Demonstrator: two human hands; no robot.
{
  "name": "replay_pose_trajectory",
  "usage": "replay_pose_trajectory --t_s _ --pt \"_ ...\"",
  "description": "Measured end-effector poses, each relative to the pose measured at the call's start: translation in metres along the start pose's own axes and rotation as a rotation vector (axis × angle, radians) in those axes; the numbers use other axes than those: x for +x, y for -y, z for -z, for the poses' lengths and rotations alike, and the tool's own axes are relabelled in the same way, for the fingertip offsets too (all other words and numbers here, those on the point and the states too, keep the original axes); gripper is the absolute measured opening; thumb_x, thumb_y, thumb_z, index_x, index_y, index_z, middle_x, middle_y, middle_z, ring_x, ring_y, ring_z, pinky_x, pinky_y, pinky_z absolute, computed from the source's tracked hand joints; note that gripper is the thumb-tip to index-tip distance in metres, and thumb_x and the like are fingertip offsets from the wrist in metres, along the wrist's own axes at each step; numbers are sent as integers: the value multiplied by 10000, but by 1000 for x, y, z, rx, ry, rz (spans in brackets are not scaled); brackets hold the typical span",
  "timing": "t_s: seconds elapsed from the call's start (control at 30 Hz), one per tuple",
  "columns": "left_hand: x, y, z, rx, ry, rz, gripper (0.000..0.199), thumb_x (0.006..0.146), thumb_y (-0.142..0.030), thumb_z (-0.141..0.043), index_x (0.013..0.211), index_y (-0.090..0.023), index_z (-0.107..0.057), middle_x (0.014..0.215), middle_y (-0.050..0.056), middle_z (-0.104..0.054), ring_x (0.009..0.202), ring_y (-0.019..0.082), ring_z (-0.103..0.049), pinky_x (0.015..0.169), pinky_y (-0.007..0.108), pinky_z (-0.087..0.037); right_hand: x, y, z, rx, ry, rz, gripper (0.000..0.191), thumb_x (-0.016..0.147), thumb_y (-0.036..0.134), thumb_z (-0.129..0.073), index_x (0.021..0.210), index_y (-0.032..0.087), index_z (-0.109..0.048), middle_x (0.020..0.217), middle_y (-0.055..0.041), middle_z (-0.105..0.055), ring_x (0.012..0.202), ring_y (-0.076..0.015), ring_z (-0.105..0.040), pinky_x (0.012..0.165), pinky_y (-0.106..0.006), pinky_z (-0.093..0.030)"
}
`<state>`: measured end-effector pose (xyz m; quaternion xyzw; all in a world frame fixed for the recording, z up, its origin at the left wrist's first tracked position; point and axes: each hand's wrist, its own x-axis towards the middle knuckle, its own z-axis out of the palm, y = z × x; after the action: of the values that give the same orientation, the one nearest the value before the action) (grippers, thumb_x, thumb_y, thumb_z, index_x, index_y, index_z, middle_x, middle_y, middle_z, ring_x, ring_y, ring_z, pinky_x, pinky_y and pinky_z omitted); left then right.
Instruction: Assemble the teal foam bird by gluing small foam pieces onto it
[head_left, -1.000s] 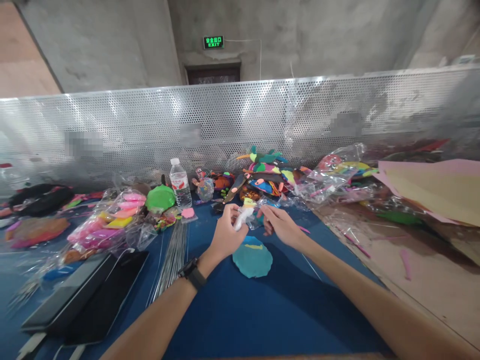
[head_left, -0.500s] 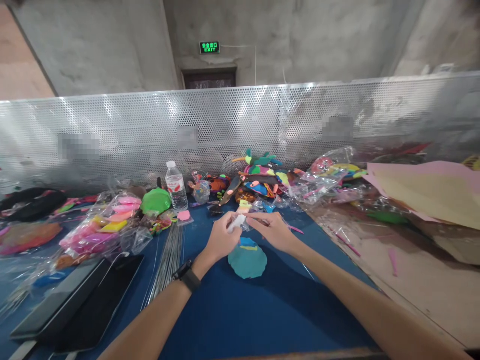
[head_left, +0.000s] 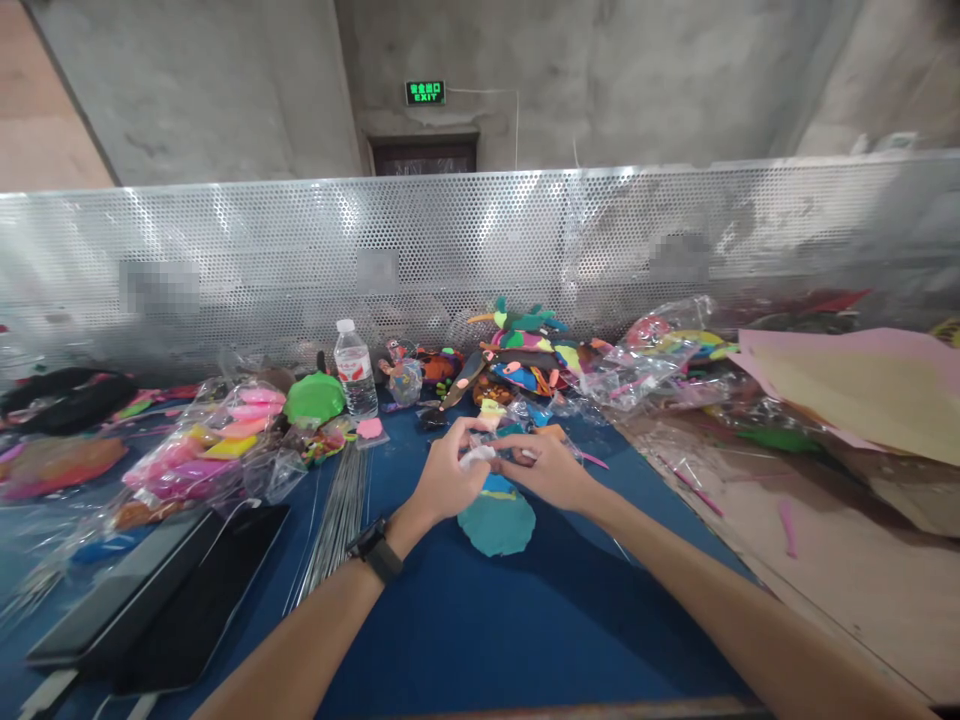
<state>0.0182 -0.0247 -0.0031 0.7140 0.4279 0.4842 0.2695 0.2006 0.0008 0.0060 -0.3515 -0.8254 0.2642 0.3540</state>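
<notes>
My left hand (head_left: 448, 478) is closed around a soft white lump of modelling clay (head_left: 478, 456), part of which shows between thumb and fingers. Close beside it, my right hand (head_left: 551, 472) has its thumb and fingers pinched together. A small pale spot shows at those fingertips, too small to make out. Below both hands a flat, roughly round sheet of teal clay (head_left: 495, 527) lies on the blue tabletop (head_left: 600, 640). A blue and yellow patch marks the sheet's upper edge, partly hidden by my hands.
Colourful clay figures (head_left: 517, 365) are heaped behind my hands. A water bottle (head_left: 355, 375) stands beside a green clay dome (head_left: 315, 400). Thin metal wires (head_left: 330, 530), a black phone (head_left: 206, 610) and bagged clay (head_left: 202, 460) lie left. Pink paper (head_left: 847, 385) is at right.
My hands have come slightly apart and the left has lowered a little. The white clay sits lower and is more covered by my left fingers. The teal sheet stays put.
</notes>
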Motion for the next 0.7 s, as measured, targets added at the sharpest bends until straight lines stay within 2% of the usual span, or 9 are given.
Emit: replay_pose_trajectory --t_s 0.07,0.13,0.2,0.3,0.4,0.5,0.6,0.7 --pt "0 -1 1 -27 -26 18 323 762 -121 -490 1074 -205 -509 684 -26 -593 517 99 -486 502 202 -345 0 5 0 23 14 -9 299 855 460 -579 979 247 -750 488 37 -458 449 -104 -344 455 -241 -268" --pt "-1 -2 2 -38 -66 40 256 809 -162 -459 1059 -203 -499 615 -46 -550 472 94 -441 476 200 -313 0 10 0 64 36 -14 293 874 445 -551 951 242 -749 666 -9 -640 537 -132 -486 508 -251 -367" --pt "0 -3 2 -18 -108 52 199 859 -215 -424 1043 -200 -500 565 -57 -507 448 97 -419 463 202 -295 0 13 0 79 60 -29 290 889 423 -529 917 235 -747 808 -27 -705 635 -158 -569 576 -265 -425" --pt "2 -5 1 21 -148 58 181 904 -292 -408 1007 -195 -520 568 -48 -512 473 107 -451 476 207 -308 1 12 1 66 47 -14 276 889 399 -530 912 235 -750 845 -22 -725 716 -183 -613 640 -280 -458" --pt "4 -6 -1 -5 -113 53 238 925 -372 -416 967 -185 -557 682 -8 -590 572 120 -521 529 211 -358 2 7 3 55 -4 31 278 890 402 -526 931 250 -755 826 -11 -720 716 -184 -608 648 -284 -460" --pt "6 -5 -1 -8 -67 25 280 933 -406 -420 903 -178 -580 741 6 -602 642 125 -532 567 212 -374 3 2 4 56 -121 1 265 865 413 -565 923 241 -758 695 -5 -660 604 -155 -539 579 -268 -419" --pt "7 -4 1 17 -67 -13 279 938 -391 -420 843 -175 -568 732 -4 -577 650 120 -507 580 210 -363 4 -2 3 36 -244 -53 258 814 433 -631 913 228 -753 521 36 -458 494 -115 -389 503 -248 -327" --pt "8 -3 2 8 -63 -24 260 938 -374 -425 841 -176 -562 747 -5 -574 661 120 -504 598 213 -365 4 -4 3 28 -239 -52 263 793 456 -651 859 220 -745 504 57 -322 479 -97 -294 482 -241 -262"
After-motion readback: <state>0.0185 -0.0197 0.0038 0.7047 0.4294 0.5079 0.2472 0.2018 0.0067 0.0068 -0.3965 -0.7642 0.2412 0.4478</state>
